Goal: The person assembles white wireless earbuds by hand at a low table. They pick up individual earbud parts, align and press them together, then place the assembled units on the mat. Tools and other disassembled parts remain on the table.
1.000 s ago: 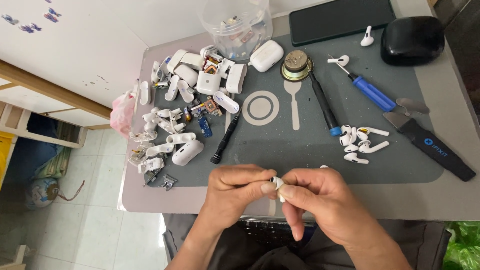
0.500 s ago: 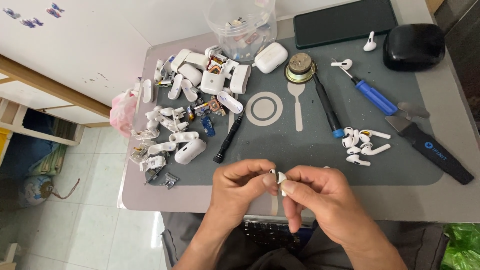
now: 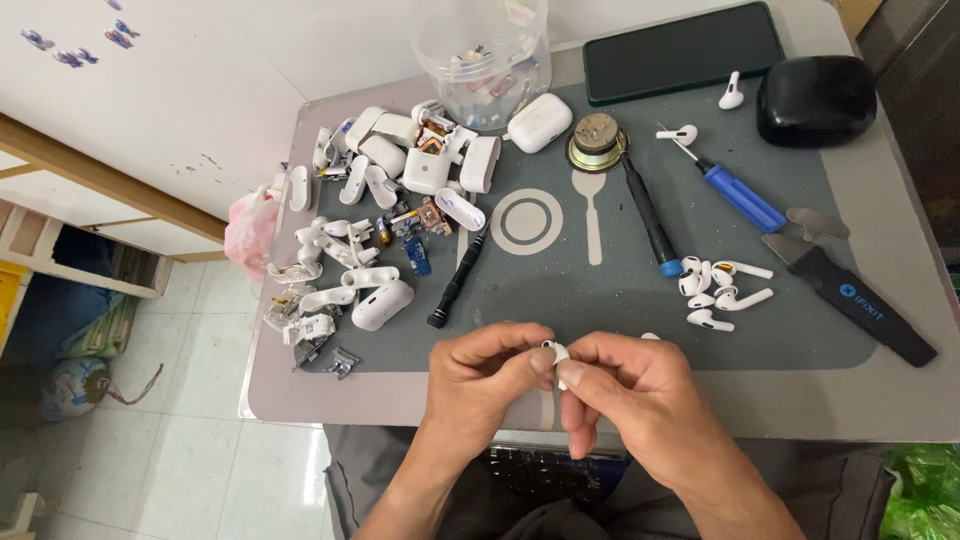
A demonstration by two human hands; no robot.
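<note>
At the lower centre of the frame the left hand (image 3: pixel 480 385) and the right hand (image 3: pixel 640 395) met over the near edge of a grey work mat (image 3: pixel 600 320), and both pinched one small white earbud (image 3: pixel 556 353) between thumb and forefinger tips. The earbud sat where the two hands touched, its dark tip turned upward; the other fingers of each hand were curled loosely under.

Just right of the hands, a cluster of loose white earbuds (image 3: pixel 718 288) lay on the mat. Above that cluster a blue-handled screwdriver (image 3: pixel 735 193) lay on a slant, and a black-handled screwdriver (image 3: pixel 650 220) with a blue end lay beside it. A flat black pry tool (image 3: pixel 860 305) stretched toward the right edge of the frame.

In the upper left part of the mat was a heap of opened white earbud charging cases (image 3: pixel 400 170) and small parts, with a black pen-shaped tool (image 3: pixel 457 280) below it. A closed white charging case (image 3: pixel 540 122) lay near a round metal disc (image 3: pixel 596 141) at the upper centre. Behind them stood a clear plastic jar (image 3: pixel 482 45) holding small bits. A dark phone (image 3: pixel 683 52) lay flat at the top, and a glossy black case (image 3: pixel 815 100) was in the upper right, with a single white earbud (image 3: pixel 732 94) between them
</note>
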